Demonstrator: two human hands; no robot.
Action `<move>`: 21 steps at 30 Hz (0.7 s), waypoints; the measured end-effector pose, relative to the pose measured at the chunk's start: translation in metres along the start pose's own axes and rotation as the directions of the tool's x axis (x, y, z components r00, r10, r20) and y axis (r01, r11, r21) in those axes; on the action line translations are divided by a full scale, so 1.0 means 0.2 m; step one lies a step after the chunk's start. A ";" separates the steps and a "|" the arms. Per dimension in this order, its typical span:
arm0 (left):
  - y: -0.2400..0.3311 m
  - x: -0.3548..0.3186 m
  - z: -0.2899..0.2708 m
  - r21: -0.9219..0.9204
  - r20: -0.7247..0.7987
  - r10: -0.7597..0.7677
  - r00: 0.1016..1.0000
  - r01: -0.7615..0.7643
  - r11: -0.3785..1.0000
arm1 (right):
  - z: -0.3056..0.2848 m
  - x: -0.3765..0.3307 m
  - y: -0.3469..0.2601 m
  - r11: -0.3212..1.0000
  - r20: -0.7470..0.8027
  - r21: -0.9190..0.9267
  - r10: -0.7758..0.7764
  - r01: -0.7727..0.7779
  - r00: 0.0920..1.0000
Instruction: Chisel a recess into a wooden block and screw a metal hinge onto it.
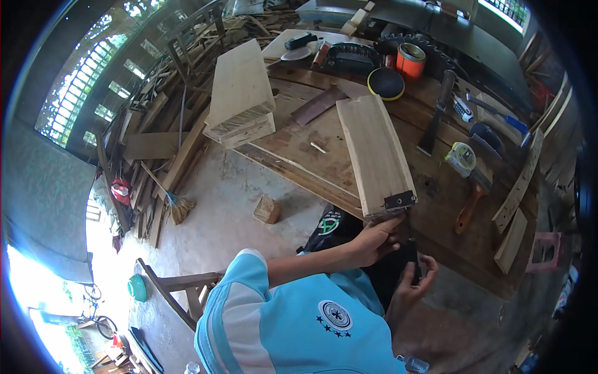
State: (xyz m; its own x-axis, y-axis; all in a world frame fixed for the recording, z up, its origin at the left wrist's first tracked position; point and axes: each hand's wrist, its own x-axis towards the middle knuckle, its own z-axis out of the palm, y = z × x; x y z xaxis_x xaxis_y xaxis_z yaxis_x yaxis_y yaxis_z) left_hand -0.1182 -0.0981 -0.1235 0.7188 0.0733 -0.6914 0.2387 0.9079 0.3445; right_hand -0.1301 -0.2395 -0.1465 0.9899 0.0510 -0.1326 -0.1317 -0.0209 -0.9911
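Observation:
A long pale wooden block (377, 153) lies on the workbench, its near end at the bench's front edge. A black metal plate with a hole (400, 199) sits at that near end. My left hand (378, 240) is at the end face just below the plate, index finger stretched against the wood. Its other fingers are curled, and what they hold, if anything, is hidden. Just below and to the right, my right hand (416, 283) is closed around a dark upright handle-like piece (412, 252). The lower part of that piece is hidden by the fingers.
Stacked pale timber (240, 90) stands at the bench's left. To the right lie a chisel-like tool (438, 112), a tape measure (461, 157) and an orange-handled brush (473, 202). An orange can (410, 60) stands behind. A broom (179, 209) and a wood offcut (267, 210) are on the floor.

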 end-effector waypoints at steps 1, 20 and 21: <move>0.00 0.00 0.00 -0.025 0.036 -0.003 0.999 0.004 1.000 | -0.01 0.01 0.07 0.974 -0.022 -0.050 -0.223 0.222 0.975; 0.35 -0.30 -0.02 0.644 0.760 -0.042 0.648 -0.745 0.175 | -0.04 0.01 0.08 0.985 -0.027 -0.056 -0.167 0.166 0.986; 0.46 -0.27 0.02 0.558 0.829 0.037 0.558 -0.830 -0.007 | -0.04 0.03 0.06 0.986 -0.057 -0.075 -0.157 0.152 0.986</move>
State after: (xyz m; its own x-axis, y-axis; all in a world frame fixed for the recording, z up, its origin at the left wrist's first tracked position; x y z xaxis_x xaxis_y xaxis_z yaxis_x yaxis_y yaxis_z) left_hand -0.1333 -0.0203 -0.0515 0.9512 -0.2673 0.1541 -0.2335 -0.2974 0.9257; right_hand -0.1246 -0.2479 -0.1599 0.9997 -0.0032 0.0251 0.0247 -0.0873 -0.9959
